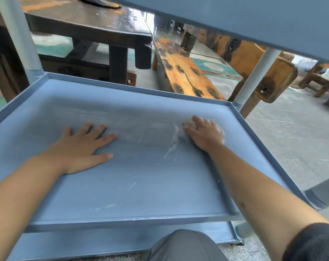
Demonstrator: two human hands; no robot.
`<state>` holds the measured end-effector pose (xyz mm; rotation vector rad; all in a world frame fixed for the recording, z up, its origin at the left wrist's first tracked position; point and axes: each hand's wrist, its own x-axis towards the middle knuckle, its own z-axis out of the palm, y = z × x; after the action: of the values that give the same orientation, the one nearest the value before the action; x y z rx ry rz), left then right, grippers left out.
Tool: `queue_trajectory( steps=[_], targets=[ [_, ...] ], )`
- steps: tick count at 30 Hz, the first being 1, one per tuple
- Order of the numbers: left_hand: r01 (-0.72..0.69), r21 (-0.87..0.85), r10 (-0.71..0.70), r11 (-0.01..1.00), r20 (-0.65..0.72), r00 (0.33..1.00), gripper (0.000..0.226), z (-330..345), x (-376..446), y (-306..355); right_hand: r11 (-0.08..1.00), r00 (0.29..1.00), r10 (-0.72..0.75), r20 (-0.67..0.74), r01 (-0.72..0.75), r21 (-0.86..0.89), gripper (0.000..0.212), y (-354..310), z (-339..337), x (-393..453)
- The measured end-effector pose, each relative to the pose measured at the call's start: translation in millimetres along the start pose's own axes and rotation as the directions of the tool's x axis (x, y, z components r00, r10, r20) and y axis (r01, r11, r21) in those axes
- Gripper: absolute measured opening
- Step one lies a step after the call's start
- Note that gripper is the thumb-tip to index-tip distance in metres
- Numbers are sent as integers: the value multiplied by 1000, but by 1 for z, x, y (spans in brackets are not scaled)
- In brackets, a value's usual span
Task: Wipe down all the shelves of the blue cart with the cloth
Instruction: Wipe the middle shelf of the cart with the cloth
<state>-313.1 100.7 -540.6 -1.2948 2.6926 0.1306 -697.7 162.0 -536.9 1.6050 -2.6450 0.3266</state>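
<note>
The blue cart's middle shelf [141, 185] fills the view, a shallow tray with a raised rim and pale dusty streaks near its centre. My right hand [205, 133] presses a small whitish cloth [190, 123] onto the shelf's far right part; the cloth shows only at my fingertips and along the hand's right edge. Flat on the shelf's left part lies my left hand [82, 147], fingers spread, holding nothing. The upper shelf [254, 19] hangs overhead. Part of the lowest shelf [84, 243] shows below.
White cart posts stand at the far left [18, 34] and far right [254, 78] corners. Behind the cart are a dark wooden table [88, 21], an orange wooden bench [184, 72] and a wooden chair [257, 65]. My knee [184, 245] is at the bottom.
</note>
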Motion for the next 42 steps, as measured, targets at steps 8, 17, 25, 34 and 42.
queue_trajectory(
  steps=[8, 17, 25, 34, 42],
  targets=[
    [51, -212, -60, 976, -39, 997, 78, 2, 0, -5, 860, 855, -504, 122, 483, 167, 72, -159, 21, -63],
    [-7, -180, -1, 984, -43, 999, 74, -1, -4, -5, 489, 587, -807, -60, 722, 490, 45, -189, 17, -175],
    [-28, -300, -2, 954, -100, 995, 80, 3, -7, -9, 661, 767, -576, -283, 641, 390, 48, -105, -24, -136],
    [-162, -130, 146, 978, -128, 981, 86, -29, 49, 52, 975, 976, 219, -3, -219, 37, 58, 108, -35, -93],
    [-247, -165, 232, 955, -107, 967, 43, -13, 101, 145, 989, 988, 144, -62, -143, 23, 60, 111, -24, -81]
  ],
)
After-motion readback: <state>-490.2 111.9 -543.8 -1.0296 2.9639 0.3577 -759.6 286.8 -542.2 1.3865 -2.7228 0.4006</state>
